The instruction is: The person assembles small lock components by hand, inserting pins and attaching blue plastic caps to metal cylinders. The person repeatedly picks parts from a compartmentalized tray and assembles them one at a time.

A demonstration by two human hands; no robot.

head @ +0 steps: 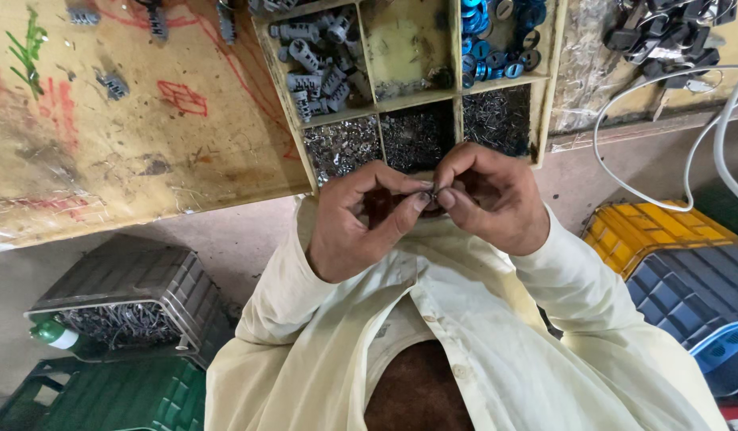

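Observation:
My left hand [357, 219] and my right hand [493, 199] meet in front of my chest, fingertips pinched together on a tiny dark metal part [431, 192]. Both hands hover just below the near edge of a yellow compartment tray [457, 94]. Its cells hold grey plastic pieces [321, 68], blue rings [489, 44] and heaps of small metal bits [417, 136]. The part is mostly hidden by my fingers.
The tray rests on a worn wooden bench [122, 136] marked with red and green paint. Black parts [664, 36] and white cables [688, 160] lie at right. Below stand a grey crate [138, 279], a green crate [122, 395], a yellow crate [648, 231] and a blue-grey one [696, 291].

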